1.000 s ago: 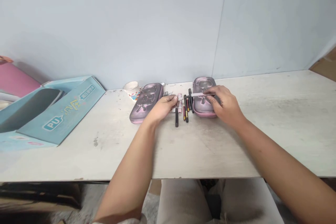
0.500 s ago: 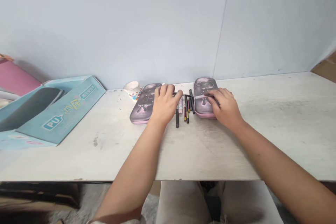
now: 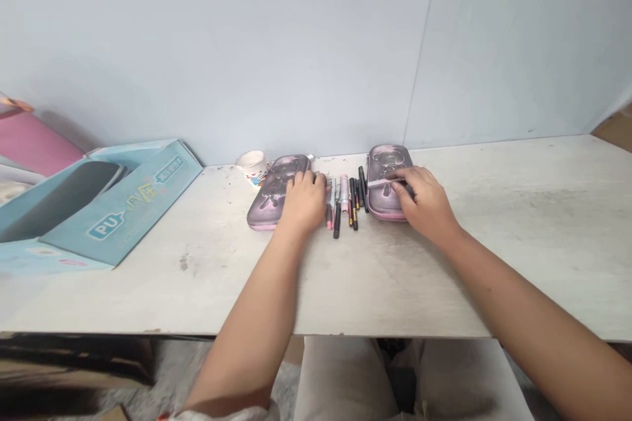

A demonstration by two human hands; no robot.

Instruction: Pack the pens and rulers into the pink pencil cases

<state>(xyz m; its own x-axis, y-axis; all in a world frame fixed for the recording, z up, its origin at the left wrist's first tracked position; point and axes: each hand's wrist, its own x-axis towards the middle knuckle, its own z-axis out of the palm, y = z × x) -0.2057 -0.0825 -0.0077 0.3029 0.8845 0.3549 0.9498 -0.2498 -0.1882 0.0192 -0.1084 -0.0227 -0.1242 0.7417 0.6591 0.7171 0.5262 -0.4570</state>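
Observation:
My left hand (image 3: 305,200) rests over the right side of the left pencil case (image 3: 266,207), a shiny dark purple case with a pink edge. Its fingers are curled down, and what lies under them is hidden. My right hand (image 3: 425,202) is at the right pencil case (image 3: 385,204), of the same look. Thumb and fingers pinch a pale strip (image 3: 379,182) that crosses this case's lid. Between the cases lie a black pen (image 3: 336,220), a pale pink tube (image 3: 344,192), dark pencils (image 3: 353,207) and black markers (image 3: 362,185), side by side.
A paper cup (image 3: 251,168) with a coloured print stands behind the left case. At the left is an open light blue box (image 3: 143,207) with a dark rounded thing (image 3: 69,197) inside. A pink object (image 3: 37,138) lies behind it. The wall (image 3: 296,46) bounds the white table's back.
My left hand has drawn its fingers in and the thumb is no longer stretched out. The dark stick beside it, lying crosswise, no longer shows. My right hand has hardly moved.

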